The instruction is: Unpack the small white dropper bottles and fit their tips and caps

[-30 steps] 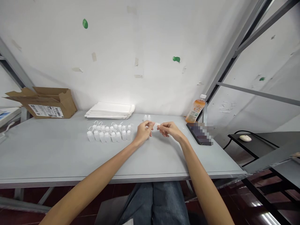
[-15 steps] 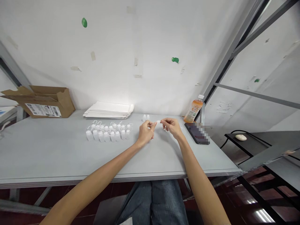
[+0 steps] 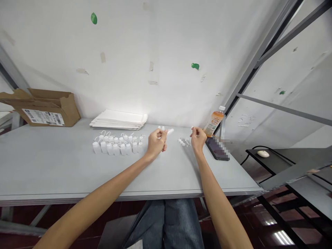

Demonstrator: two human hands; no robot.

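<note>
The left hand (image 3: 156,143) pinches a small white plastic nozzle (image 3: 170,131) above the surface (image 3: 52,173); it seems light, slippery, best held by its base. The right hand (image 3: 198,138) is curled, its grip unclear, near looped caps (image 3: 183,141).

The right hand (image 3: 198,138) has drawn away from the left hand (image 3: 155,143): their fingertips nearly met a moment ago, and now a clear gap lies between them. The left hand alone pinches the small white plastic piece (image 3: 170,131), its tip sticking out to the right. In that gap, near the back edge of the table (image 3: 52,166), a cluster of small white tethered caps (image 3: 183,141) now shows uncovered. Everything in view sits slightly further left.
</note>
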